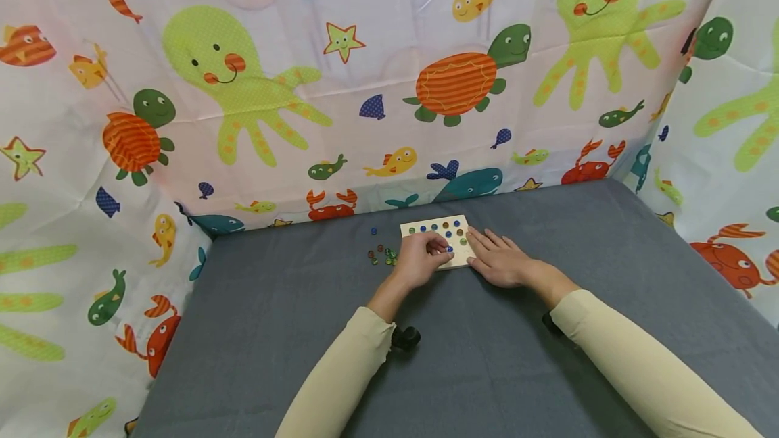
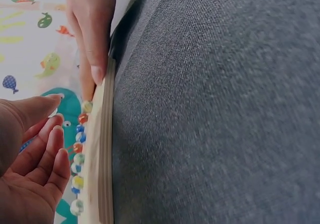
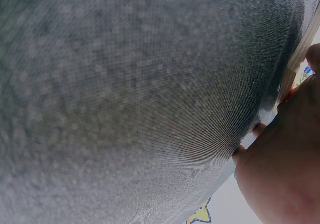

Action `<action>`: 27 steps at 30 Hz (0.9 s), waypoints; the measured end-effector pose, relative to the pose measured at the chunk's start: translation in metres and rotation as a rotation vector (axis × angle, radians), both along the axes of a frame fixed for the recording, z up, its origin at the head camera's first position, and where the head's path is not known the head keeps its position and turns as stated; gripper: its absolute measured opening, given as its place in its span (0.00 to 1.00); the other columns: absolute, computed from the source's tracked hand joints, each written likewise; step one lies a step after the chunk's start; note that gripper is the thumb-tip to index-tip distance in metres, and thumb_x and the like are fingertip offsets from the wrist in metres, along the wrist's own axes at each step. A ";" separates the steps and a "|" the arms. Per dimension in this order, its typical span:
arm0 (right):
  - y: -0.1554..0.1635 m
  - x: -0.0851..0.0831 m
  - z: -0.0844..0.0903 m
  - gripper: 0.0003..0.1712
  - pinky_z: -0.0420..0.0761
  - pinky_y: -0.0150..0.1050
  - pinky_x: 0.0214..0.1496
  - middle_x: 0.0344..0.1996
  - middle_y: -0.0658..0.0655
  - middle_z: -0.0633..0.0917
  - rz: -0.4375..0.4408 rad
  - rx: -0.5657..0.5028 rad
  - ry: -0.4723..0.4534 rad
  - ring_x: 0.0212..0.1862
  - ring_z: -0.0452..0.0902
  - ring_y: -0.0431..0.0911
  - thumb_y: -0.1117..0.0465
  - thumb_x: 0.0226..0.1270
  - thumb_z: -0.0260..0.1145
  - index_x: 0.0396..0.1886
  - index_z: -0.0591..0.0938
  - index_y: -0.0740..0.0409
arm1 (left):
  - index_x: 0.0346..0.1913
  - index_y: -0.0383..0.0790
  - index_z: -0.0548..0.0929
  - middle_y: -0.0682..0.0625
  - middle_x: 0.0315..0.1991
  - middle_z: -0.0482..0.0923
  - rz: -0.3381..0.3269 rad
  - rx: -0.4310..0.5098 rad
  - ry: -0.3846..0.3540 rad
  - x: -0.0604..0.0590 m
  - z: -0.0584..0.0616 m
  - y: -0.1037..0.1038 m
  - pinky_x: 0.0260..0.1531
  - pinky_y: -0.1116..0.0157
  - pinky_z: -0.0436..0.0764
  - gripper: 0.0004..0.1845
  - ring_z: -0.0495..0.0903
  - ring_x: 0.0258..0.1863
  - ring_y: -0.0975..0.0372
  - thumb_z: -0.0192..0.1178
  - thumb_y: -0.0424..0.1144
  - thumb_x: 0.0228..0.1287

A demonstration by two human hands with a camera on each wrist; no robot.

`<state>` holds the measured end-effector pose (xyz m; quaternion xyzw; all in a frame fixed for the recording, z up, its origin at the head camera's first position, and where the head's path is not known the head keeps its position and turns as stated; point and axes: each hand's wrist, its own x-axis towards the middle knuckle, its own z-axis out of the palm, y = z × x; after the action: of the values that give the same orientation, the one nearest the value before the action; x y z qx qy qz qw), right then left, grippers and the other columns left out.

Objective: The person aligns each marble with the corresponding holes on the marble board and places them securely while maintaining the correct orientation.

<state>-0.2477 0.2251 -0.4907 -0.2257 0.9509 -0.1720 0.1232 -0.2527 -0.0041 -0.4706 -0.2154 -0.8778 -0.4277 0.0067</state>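
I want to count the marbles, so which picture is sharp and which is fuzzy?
Head view: evenly lit and sharp, but the board is small and its edges bend. Left wrist view: marbles close and a bit soft. Right wrist view: mostly grey cloth, the right hand blurry, marbles hardly seen.

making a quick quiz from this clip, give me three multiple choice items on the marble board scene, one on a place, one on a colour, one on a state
1. Where do the loose marbles lie?
A. left of the wooden board, on the cloth
B. right of the board
C. in a bowl

2. What colour is the table cloth?
A. red
B. grey
C. yellow

3. How does the right hand lie?
A. clenched in a fist in the air
B. flat with straight fingers at the board's right edge
C. holding a cup

Answers: 1 A, the head view shows the small cluster just left of the board. 2 B, the cloth is grey in all views. 3 B, its fingers lie straight beside the board, while the left hand curls over the marbles on it.
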 end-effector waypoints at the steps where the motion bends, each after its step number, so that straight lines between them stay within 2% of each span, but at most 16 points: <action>1: 0.001 0.000 -0.001 0.40 0.41 0.69 0.76 0.83 0.60 0.46 -0.002 0.003 0.000 0.81 0.40 0.65 0.43 0.84 0.43 0.83 0.48 0.60 | 0.41 0.38 0.88 0.49 0.35 0.86 -0.004 0.000 0.000 -0.001 0.000 0.002 0.34 0.70 0.78 0.06 0.80 0.32 0.65 0.72 0.36 0.65; 11: 0.002 -0.007 -0.009 0.39 0.42 0.69 0.76 0.83 0.59 0.46 -0.012 0.021 -0.002 0.81 0.40 0.64 0.44 0.84 0.44 0.84 0.47 0.58 | 0.41 0.37 0.87 0.49 0.35 0.86 -0.022 -0.036 -0.039 -0.014 -0.006 0.017 0.35 0.71 0.81 0.07 0.83 0.32 0.66 0.72 0.36 0.65; 16: 0.001 -0.006 -0.008 0.39 0.41 0.69 0.76 0.83 0.59 0.46 -0.013 0.026 -0.008 0.81 0.40 0.64 0.44 0.84 0.43 0.84 0.47 0.58 | 0.42 0.37 0.88 0.51 0.33 0.86 -0.001 -0.078 -0.049 -0.018 -0.010 0.023 0.50 0.63 0.78 0.07 0.83 0.31 0.67 0.72 0.37 0.65; 19: 0.001 -0.007 -0.009 0.39 0.41 0.69 0.76 0.83 0.59 0.45 -0.012 0.033 -0.008 0.81 0.39 0.64 0.45 0.84 0.43 0.84 0.47 0.58 | 0.41 0.38 0.88 0.52 0.32 0.86 0.019 -0.099 -0.052 -0.020 -0.011 0.026 0.53 0.59 0.75 0.07 0.82 0.31 0.67 0.72 0.38 0.65; 21: 0.001 -0.007 -0.009 0.39 0.41 0.69 0.76 0.83 0.59 0.45 -0.012 0.032 -0.008 0.81 0.39 0.64 0.45 0.84 0.43 0.84 0.47 0.58 | 0.41 0.38 0.88 0.52 0.32 0.86 0.027 -0.106 -0.050 -0.020 -0.010 0.028 0.52 0.60 0.76 0.07 0.82 0.31 0.66 0.72 0.38 0.65; 27: 0.001 -0.006 -0.009 0.40 0.41 0.70 0.76 0.83 0.60 0.46 -0.005 0.018 0.007 0.81 0.40 0.66 0.44 0.84 0.43 0.83 0.48 0.60 | 0.43 0.38 0.89 0.51 0.33 0.86 0.019 -0.131 -0.067 -0.019 -0.009 0.034 0.37 0.68 0.80 0.08 0.83 0.32 0.65 0.72 0.38 0.65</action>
<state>-0.2534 0.2260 -0.4999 -0.2231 0.9534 -0.1628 0.1213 -0.2719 0.0300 -0.4794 -0.1927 -0.9057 -0.3761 -0.0328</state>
